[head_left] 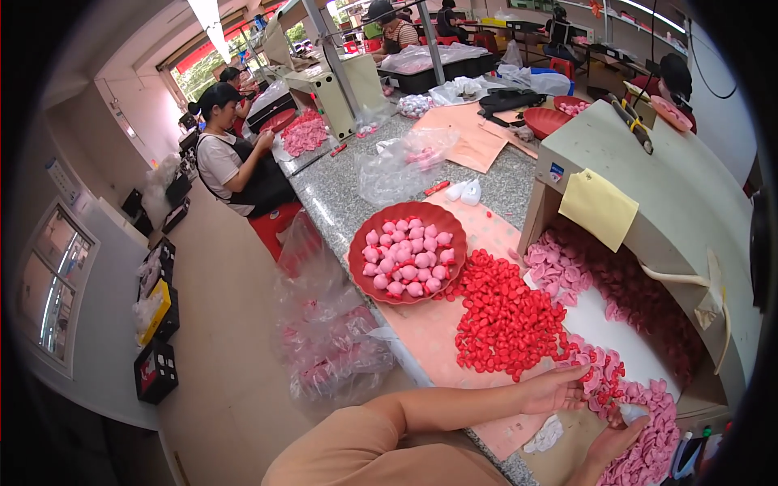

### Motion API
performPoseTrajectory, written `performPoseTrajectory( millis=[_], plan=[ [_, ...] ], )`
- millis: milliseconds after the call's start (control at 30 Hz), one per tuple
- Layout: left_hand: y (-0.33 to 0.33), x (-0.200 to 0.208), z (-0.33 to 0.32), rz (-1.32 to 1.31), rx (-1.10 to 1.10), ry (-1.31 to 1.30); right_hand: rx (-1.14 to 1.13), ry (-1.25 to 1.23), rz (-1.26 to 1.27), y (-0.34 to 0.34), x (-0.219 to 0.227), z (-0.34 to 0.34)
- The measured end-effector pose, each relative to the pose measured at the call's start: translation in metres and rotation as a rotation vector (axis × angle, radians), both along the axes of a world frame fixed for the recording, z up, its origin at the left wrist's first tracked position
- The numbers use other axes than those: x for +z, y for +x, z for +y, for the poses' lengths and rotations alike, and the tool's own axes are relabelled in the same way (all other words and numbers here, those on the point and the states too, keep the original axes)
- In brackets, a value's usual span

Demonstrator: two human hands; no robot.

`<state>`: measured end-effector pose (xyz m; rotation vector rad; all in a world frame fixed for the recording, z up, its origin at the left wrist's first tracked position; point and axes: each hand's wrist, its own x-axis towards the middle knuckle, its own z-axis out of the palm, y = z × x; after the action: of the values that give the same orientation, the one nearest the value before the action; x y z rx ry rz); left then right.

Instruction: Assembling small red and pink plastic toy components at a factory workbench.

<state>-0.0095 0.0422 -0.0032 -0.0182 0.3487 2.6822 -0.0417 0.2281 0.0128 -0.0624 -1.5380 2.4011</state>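
My left hand (555,390) reaches over the bench with its fingers stretched out and slightly apart; I see nothing held in it. Just beyond the fingertips lie pink shell-shaped pieces with small red parts (600,374) on them. My right hand (613,441) is closed around a small white bottle (633,413), partly hidden by the fingers. Beside it spreads a heap of loose pink pieces (655,433). A large pile of glossy red pieces (506,320) lies beyond my left hand. Further off, a red scalloped bowl (362,279) holds many round pink pieces with red bits.
A grey-green machine housing (648,190) shelters more pink pieces on the right. Two white bottles (465,192) and a red-handled tool (437,188) rest behind the bowl. Plastic bags (336,344) hang beside the bench's left edge. A co-worker (229,154) sits further along.
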Motion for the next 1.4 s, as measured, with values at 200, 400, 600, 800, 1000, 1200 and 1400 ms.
performPoseTrajectory(
  millis=[200,400,600,800,1000,1200,1400],
  plan=[
    [0.004,0.014,0.000,-0.076,0.003,0.005,0.045,0.069,0.045,0.000,0.010,-0.001],
    [0.002,0.003,-0.003,-0.011,0.000,0.007,0.065,0.040,0.007,-0.005,0.003,-0.004],
    [0.003,0.013,0.000,-0.053,0.000,0.005,0.071,0.010,0.034,-0.005,0.008,0.004],
    [0.004,0.001,-0.003,-0.029,0.034,0.030,0.077,0.057,0.049,0.001,0.011,-0.008],
    [0.009,0.027,-0.005,-0.089,0.050,-0.029,0.049,0.034,-0.030,-0.001,0.008,0.002],
    [0.004,0.005,-0.002,-0.021,0.003,-0.005,0.012,0.011,-0.024,0.000,0.011,-0.002],
    [0.003,0.005,-0.003,-0.025,0.008,-0.016,0.053,0.024,-0.004,-0.004,0.006,0.002]
  ],
)
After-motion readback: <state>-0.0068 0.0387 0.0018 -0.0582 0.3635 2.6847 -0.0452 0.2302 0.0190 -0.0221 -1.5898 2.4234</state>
